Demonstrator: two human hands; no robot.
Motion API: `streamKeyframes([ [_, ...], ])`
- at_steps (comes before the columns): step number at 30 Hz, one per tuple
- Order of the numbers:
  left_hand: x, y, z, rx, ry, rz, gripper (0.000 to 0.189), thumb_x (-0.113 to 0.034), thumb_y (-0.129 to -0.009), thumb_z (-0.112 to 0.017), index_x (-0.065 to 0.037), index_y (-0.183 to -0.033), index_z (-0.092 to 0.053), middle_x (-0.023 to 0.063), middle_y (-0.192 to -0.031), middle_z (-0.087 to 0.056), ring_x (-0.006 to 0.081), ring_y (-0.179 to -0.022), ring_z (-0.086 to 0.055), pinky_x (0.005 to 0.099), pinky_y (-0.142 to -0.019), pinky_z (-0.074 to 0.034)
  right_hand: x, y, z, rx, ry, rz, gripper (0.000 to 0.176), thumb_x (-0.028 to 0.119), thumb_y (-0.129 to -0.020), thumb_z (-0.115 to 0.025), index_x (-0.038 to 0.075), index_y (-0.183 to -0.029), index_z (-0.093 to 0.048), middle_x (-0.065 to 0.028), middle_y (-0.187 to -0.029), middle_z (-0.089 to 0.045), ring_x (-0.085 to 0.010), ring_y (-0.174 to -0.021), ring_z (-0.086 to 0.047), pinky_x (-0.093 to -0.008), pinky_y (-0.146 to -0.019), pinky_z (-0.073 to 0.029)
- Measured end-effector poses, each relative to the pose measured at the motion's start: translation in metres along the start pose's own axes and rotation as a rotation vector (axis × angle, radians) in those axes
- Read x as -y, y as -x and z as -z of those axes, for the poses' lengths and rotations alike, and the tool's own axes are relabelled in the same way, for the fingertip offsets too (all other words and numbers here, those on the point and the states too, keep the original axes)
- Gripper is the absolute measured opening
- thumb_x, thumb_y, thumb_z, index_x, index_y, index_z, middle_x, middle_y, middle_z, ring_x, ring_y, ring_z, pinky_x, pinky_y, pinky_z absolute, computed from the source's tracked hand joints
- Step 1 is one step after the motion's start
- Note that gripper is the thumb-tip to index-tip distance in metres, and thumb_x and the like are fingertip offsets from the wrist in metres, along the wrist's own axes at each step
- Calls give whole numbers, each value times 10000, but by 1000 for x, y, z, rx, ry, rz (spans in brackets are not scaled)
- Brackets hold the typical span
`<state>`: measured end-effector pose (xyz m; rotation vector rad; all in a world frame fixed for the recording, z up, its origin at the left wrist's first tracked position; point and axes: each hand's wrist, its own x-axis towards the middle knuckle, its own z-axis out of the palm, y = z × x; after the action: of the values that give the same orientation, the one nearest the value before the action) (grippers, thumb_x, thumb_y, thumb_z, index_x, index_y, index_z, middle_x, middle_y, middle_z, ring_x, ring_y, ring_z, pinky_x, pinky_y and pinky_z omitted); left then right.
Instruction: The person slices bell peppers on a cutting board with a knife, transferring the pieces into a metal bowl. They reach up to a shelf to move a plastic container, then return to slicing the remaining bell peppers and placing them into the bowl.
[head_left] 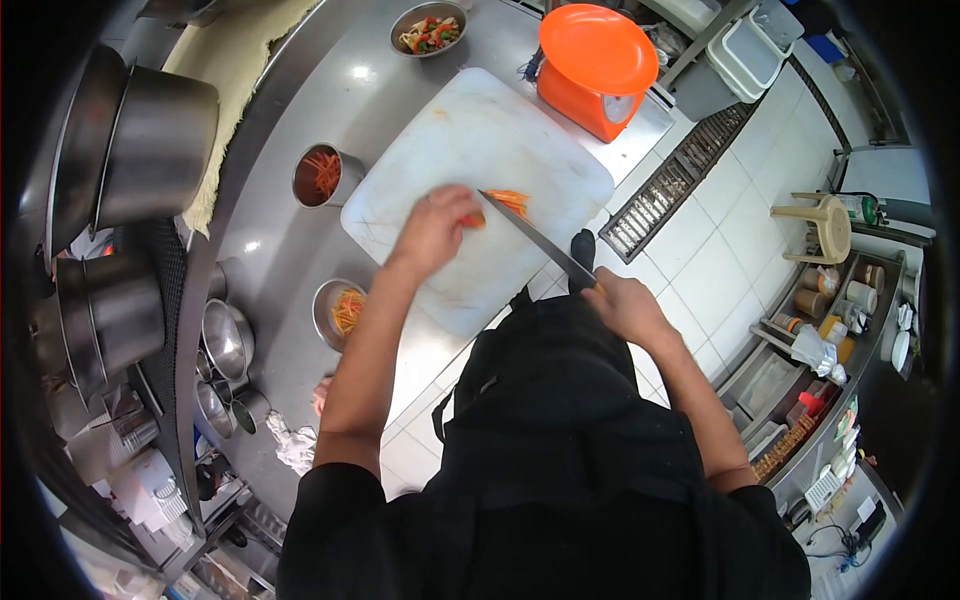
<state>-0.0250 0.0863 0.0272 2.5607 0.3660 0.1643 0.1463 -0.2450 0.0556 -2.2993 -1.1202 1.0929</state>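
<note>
My right hand (628, 305) is wrapped round the handle of a long knife (540, 243), whose blade points up and left over the white cutting board (480, 120). Close to the blade's tip, my left hand (440, 225) has its fingers curled at a small red-orange vegetable piece (474, 220) on the board. Thin orange strips (510, 201) lie just right of the tip. Left of the board stand a metal cup (345, 178) of red-orange strips and, lower down, a small metal bowl (325, 318) of yellow and orange strips.
An orange scale (590, 90) stands past the board's upper right side. A bowl of mixed cut vegetables (430, 36) sits at the top. Large pots (155, 150) and steel bowls (226, 338) are on the left. A white cloth (292, 442) lies at lower left.
</note>
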Motion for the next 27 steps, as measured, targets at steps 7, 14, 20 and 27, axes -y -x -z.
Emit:
streamKeyframes([
  [7, -37, 36, -16, -277, -13, 211, 363, -35, -861, -779, -150, -1205, -793, 96, -1318, -674, 334, -1221, -650, 473, -1103, -464, 5, -4, 3, 19, 41, 8, 305, 331, -1083, -627, 52, -1017, -521, -235, -773, -669, -495, -808, -666, -581, -730, -500],
  [14, -41, 28, -39, -341, 176, 574, 197, -154, -875, -848, -113, -1054, -776, 76, -1042, -724, 324, -991, -705, 459, -911, -546, 13, -8, 0, -19, 101, 47, 303, 321, -1076, -635, 46, -1012, -524, -233, -771, -669, -484, -805, -672, -580, -726, -505],
  [20, -33, 28, -35, -215, 44, 617, 160, -137, -867, -849, -110, -994, -756, 87, -1006, -708, 350, -958, -699, 466, -882, -560, 29, -6, -5, -25, 128, 44, 297, 306, -1062, -658, 41, -1012, -532, -226, -776, -682, -472, -831, -692, -567, -739, -531],
  [27, -38, 26, -37, -288, -58, 456, 222, -109, -917, -798, -119, -1130, -735, 89, -1080, -710, 341, -1003, -709, 457, -887, -577, 50, 5, -8, -22, 182, 28, 276, 282, -1059, -660, 36, -1034, -537, -216, -866, -721, -448, -864, -717, -559, -746, -561],
])
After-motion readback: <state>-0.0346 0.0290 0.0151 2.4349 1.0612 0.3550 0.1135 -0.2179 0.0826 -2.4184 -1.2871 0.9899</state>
